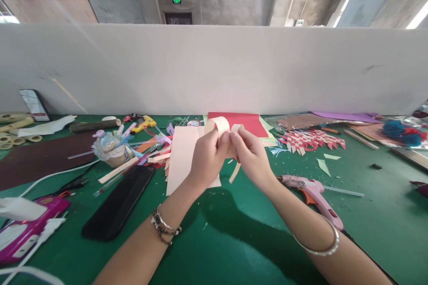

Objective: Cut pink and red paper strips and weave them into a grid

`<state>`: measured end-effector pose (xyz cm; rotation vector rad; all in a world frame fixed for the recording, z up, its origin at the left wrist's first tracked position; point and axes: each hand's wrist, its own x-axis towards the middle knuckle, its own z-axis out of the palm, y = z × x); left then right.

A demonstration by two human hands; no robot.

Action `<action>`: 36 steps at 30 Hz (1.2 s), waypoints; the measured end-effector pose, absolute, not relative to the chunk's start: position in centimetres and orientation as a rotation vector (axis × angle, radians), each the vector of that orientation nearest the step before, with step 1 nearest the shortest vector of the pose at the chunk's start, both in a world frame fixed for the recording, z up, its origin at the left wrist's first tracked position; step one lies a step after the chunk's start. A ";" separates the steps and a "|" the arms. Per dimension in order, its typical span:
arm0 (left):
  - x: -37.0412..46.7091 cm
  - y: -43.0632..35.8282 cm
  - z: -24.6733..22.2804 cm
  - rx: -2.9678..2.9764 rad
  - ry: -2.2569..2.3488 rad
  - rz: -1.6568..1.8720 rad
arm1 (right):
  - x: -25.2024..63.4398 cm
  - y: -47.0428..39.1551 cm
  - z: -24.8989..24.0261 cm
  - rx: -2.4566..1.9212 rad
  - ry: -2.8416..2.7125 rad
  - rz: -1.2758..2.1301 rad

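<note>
Above the middle of the table, my left hand (pixel 207 153) and my right hand (pixel 251 153) meet with thumbs close together. Both are closed on a cream paper strip (pixel 218 123), which bends in a loop over my left fingers. A narrow cream end (pixel 235 173) hangs below my right hand; whether it belongs to the same strip is hidden. Behind my left hand lies a pale pink paper sheet (pixel 182 153). Red paper (pixel 245 124) sits just beyond my hands, on top of light green paper.
A pink glue gun (pixel 316 193) lies at right, near my right forearm. On the left are a black case (pixel 118 202), a purple power strip (pixel 43 213) with cables and a wrapped pot (pixel 113 147). Red-and-white woven paper (pixel 309 140) lies back right. A white partition (pixel 214 69) borders the green table (pixel 234 240).
</note>
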<state>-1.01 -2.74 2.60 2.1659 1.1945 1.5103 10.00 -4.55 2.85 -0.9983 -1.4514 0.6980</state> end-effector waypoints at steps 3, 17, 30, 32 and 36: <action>-0.9 -2.9 2.8 1.985 1.083 1.468 | 10.1 -4.5 2.9 -0.975 -1.450 0.802; -0.8 -2.7 3.0 1.766 0.989 1.378 | 10.1 -4.3 2.6 -0.987 -1.428 0.840; -0.1 -2.9 2.4 1.691 0.977 1.375 | 9.6 -4.2 2.4 -0.864 -1.267 0.911; -0.3 -2.9 2.5 1.796 1.005 1.363 | 9.8 -4.1 2.4 -0.901 -1.303 0.869; -0.6 -3.0 2.7 1.910 1.008 1.405 | 10.1 -4.0 2.3 -0.973 -1.480 0.730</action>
